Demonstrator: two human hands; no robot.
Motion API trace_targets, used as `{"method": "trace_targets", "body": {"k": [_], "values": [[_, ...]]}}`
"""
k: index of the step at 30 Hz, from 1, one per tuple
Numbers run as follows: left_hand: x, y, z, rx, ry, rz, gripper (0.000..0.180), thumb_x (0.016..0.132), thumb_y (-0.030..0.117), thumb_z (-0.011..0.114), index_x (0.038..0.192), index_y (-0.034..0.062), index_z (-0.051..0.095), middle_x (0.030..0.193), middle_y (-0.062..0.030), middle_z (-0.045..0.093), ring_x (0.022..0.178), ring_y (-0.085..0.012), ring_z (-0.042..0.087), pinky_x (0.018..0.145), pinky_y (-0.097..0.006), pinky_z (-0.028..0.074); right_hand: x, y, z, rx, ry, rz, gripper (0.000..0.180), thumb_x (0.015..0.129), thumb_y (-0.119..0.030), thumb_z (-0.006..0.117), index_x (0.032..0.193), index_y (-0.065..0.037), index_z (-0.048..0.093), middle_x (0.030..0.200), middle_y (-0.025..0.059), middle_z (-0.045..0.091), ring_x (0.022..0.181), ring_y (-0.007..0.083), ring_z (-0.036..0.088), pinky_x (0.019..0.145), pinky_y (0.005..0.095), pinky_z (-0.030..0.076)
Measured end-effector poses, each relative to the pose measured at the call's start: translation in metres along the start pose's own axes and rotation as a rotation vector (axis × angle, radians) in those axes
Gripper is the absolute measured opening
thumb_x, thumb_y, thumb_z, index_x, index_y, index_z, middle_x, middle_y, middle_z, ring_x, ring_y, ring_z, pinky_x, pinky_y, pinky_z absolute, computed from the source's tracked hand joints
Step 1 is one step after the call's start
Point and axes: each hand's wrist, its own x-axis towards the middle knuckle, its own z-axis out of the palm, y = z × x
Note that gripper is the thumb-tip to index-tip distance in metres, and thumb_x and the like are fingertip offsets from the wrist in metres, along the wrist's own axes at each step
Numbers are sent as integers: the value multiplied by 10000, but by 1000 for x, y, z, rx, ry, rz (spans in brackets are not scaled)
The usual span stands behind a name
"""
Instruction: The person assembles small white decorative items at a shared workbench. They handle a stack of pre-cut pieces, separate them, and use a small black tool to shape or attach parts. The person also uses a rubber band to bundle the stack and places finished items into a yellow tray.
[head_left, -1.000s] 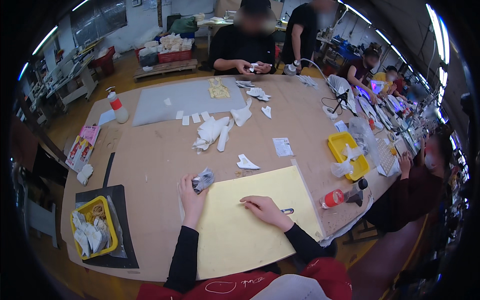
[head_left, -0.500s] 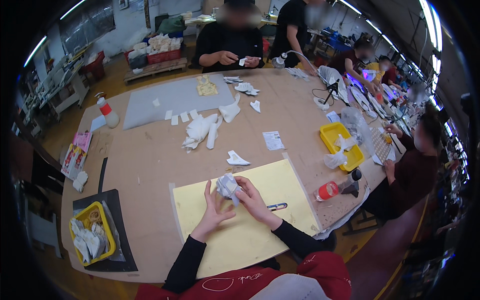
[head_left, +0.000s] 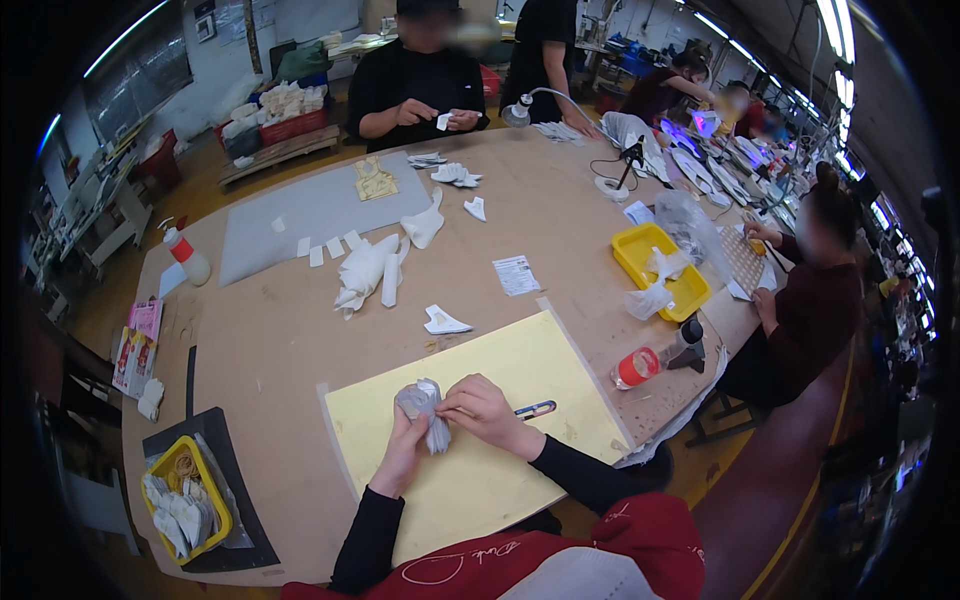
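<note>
Holding the grey-white bundle (head_left: 424,408) over the yellow mat (head_left: 520,370), my left hand (head_left: 402,452) cradles it while right-hand fingers (head_left: 452,408) pinch its edge; next likely needs a careful pull.

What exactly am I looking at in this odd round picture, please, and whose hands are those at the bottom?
The picture comes from a wide fisheye camera worn on a person's head, looking down, so straight edges bend. The hands are the wearer's own. The left hand and right hand together hold a small grey-white bundle over a yellow mat on a big wooden table. A small tool lies by the right hand. Also there: white pieces, a yellow tray, another yellow tray at lower left, and a red bottle. Other people work round the table.
</note>
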Motion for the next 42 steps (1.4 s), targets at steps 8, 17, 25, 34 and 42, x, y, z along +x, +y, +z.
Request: {"method": "trace_targets", "body": {"k": [8, 17, 25, 34, 42], "values": [[4, 7, 7, -36, 30, -32, 601, 924, 97, 634, 1381, 163, 249, 1237, -84, 492, 1096, -181, 566, 907, -361, 535, 0, 3, 0, -33, -90, 42, 133, 816, -75, 665, 922, -20, 605, 880, 114, 609, 819, 298, 588, 754, 386, 460], [10, -3, -6, 552, 212, 351, 678, 786, -34, 715, 1377, 82, 403, 1242, -98, 520, 1109, -218, 581, 929, -314, 490, 3, -1, -1, 114, 99, 170, 130, 820, -6, 682, 947, -6, 653, 876, 109, 632, 778, 261, 616, 671, 335, 494], [5, 8, 2, 1012, 256, 530, 651, 680, -97, 638, 1299, 36, 486, 1247, -150, 510, 1173, -338, 518, 991, -380, 442, 1, -8, 6, 96, 3, 319, 114, 815, 7, 708, 923, -24, 727, 809, 59, 641, 663, 145, 596, 586, 261, 471], [5, 5, -3, 1217, 46, 485, 627, 688, -71, 611, 1295, 32, 490, 1206, -165, 510, 1161, -356, 492, 1016, -408, 409, -6, 16, 2, -37, -193, 50, 60, 799, -106, 700, 840, -64, 690, 773, 29, 614, 754, 223, 608, 678, 346, 462], [9, 10, 11, 1192, 11, 447, 652, 698, 44, 772, 1286, 36, 491, 1163, -150, 533, 1126, -338, 520, 991, -409, 430, -4, 11, 2, 43, -278, 149, 79, 902, -128, 575, 879, -55, 555, 857, 95, 535, 823, 236, 547, 754, 326, 438]]}}
